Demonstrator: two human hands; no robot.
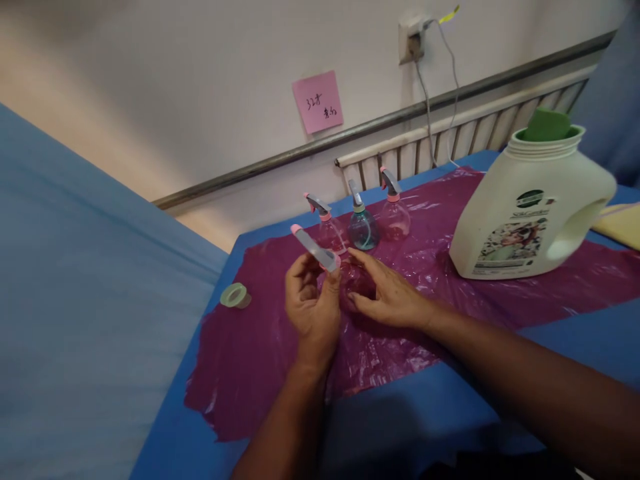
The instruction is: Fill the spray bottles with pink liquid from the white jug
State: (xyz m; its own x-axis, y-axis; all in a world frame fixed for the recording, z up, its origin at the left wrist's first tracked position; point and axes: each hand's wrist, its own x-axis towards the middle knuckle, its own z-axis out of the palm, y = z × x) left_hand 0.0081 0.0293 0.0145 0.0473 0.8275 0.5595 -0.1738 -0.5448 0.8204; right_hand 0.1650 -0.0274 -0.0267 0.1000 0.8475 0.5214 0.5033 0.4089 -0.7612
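Observation:
My left hand [311, 305] is closed round the grey-and-pink trigger head [316, 249] of a small clear spray bottle [356, 280] standing on the purple plastic sheet [250, 360]. My right hand [387, 293] wraps the bottle's round body from the right, fingers curled against it. Three more small spray bottles stand in a row just behind: a clear one with a pink collar [327, 227], a blue one [363, 227] and another clear one [394, 217].
A large white detergent jug [530, 207] with its green cap sitting loose in the open neck stands at the right. A roll of tape [235, 295] lies on the blue table cover left of the sheet. Behind are a wall, a pink note and a radiator.

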